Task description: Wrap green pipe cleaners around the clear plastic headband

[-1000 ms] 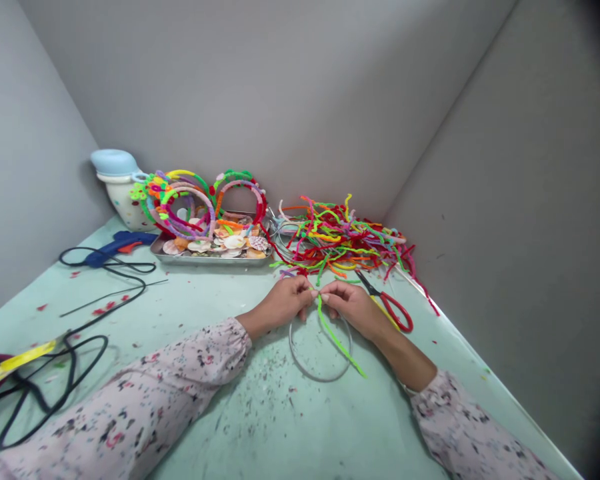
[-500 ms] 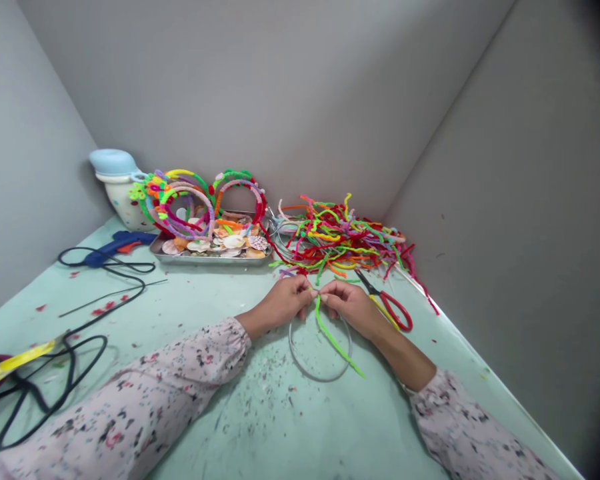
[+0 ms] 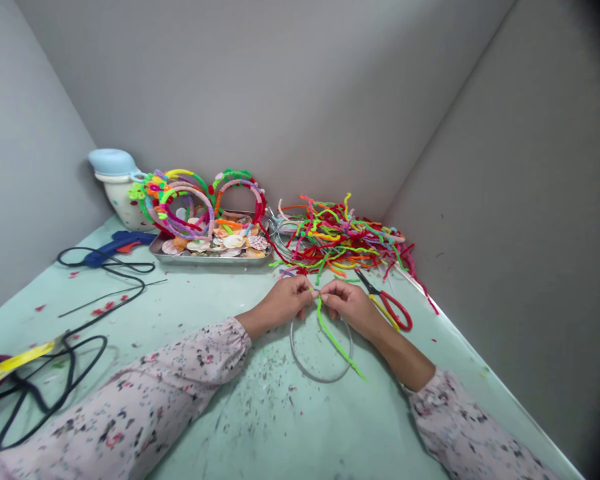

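Note:
A thin grey headband hoop (image 3: 320, 380) hangs from the fingertips of both my hands, its curve lying low over the table. My left hand (image 3: 293, 298) pinches its upper part from the left side. Close beside it, my right hand (image 3: 347, 301) is closed in a pinch on the same stretch. A bright green pipe cleaner (image 3: 333, 339) runs from between the two thumbs and trails down to the right across the hoop. The fingertips hide how its upper end sits on the hoop.
Behind my hands lie a heap of coloured pipe cleaners (image 3: 340, 233) and a metal tray (image 3: 210, 260) with shells and wrapped headbands (image 3: 187, 213). Red-handled scissors (image 3: 395, 310) lie right. On the left are a blue glue gun (image 3: 113, 248), dark cable (image 3: 73, 363) and lidded cup (image 3: 123, 190).
The grey hoop has shifted very slightly to the right, and the green pipe cleaner's loose end with it. Both hands keep their pinch in nearly the same place.

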### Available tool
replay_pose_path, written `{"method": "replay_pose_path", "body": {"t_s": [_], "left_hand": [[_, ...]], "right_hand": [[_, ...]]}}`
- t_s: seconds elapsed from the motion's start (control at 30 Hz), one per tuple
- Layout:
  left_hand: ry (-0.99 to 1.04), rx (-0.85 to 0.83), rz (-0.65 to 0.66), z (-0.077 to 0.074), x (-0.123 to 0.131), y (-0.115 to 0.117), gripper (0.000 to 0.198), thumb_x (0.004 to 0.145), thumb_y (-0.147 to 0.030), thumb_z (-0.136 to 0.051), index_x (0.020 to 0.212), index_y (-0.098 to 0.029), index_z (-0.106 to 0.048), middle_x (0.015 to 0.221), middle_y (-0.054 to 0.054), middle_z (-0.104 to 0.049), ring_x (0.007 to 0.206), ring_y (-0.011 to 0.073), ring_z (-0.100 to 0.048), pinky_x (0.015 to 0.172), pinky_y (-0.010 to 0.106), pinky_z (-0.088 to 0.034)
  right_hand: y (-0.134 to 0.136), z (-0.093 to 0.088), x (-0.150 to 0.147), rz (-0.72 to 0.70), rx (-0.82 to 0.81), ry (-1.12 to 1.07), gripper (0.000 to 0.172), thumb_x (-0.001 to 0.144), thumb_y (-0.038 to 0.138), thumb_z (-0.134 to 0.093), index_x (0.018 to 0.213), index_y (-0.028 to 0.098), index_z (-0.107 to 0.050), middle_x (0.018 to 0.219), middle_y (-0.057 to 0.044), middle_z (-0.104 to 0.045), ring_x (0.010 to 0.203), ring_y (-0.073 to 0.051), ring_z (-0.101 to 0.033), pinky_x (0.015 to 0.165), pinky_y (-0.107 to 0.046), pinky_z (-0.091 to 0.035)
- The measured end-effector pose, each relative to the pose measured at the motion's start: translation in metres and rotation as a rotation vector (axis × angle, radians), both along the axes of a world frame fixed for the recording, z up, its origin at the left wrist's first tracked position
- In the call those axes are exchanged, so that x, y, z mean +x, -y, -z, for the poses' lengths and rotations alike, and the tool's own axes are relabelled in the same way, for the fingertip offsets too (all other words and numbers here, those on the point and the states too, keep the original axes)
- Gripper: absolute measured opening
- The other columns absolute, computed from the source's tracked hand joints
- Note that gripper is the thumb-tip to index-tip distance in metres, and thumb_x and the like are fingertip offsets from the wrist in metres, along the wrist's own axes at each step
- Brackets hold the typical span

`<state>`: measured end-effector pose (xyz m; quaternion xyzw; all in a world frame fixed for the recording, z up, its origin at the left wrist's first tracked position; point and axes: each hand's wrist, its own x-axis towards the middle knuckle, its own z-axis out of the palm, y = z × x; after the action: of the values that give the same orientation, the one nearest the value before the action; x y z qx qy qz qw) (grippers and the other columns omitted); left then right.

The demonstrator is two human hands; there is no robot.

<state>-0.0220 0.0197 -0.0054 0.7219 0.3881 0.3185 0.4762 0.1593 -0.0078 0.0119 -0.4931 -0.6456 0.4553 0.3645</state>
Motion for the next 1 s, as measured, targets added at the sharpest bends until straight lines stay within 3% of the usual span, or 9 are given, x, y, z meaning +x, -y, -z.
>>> {"method": "replay_pose_path", "body": {"t_s": [0.37, 0.7, 1.0], "left_hand": [[-0.011, 0.008, -0.016, -0.003, -0.001, 0.001, 0.022, 0.082, -0.036, -0.05, 0.076, -0.015, -0.053, 0.048, -0.003, -0.054, 0.045, 0.0083, -0.048, 0.049, 0.019, -0.034], [-0.01, 0.018, -0.024, -0.002, -0.001, 0.001, 0.021, 0.082, -0.035, -0.05, 0.074, -0.015, -0.052, 0.048, -0.003, -0.054, 0.045, 0.0082, -0.049, 0.05, 0.019, -0.034], [0.008, 0.005, -0.017, -0.002, 0.0, 0.001, 0.022, 0.082, -0.036, -0.051, 0.075, -0.015, -0.053, 0.049, -0.004, -0.053, 0.046, 0.0084, -0.049, 0.049, 0.019, -0.034]], "right_hand": [[0.0, 0.002, -0.002, 0.003, 0.023, 0.013, 0.015, 0.078, 0.034, -0.056, 0.081, 0.019, -0.056, 0.057, 0.005, -0.05, 0.047, -0.009, -0.045, 0.048, -0.023, -0.036], [-0.001, 0.015, -0.002, 0.016, 0.073, 0.037, 0.013, 0.081, 0.033, -0.054, 0.083, 0.02, -0.056, 0.056, 0.005, -0.049, 0.049, -0.011, -0.045, 0.047, -0.022, -0.035], [0.002, 0.013, -0.002, 0.038, 0.13, 0.093, 0.011, 0.081, 0.032, -0.052, 0.083, 0.021, -0.055, 0.06, 0.004, -0.05, 0.051, -0.011, -0.047, 0.049, -0.023, -0.037]]}}
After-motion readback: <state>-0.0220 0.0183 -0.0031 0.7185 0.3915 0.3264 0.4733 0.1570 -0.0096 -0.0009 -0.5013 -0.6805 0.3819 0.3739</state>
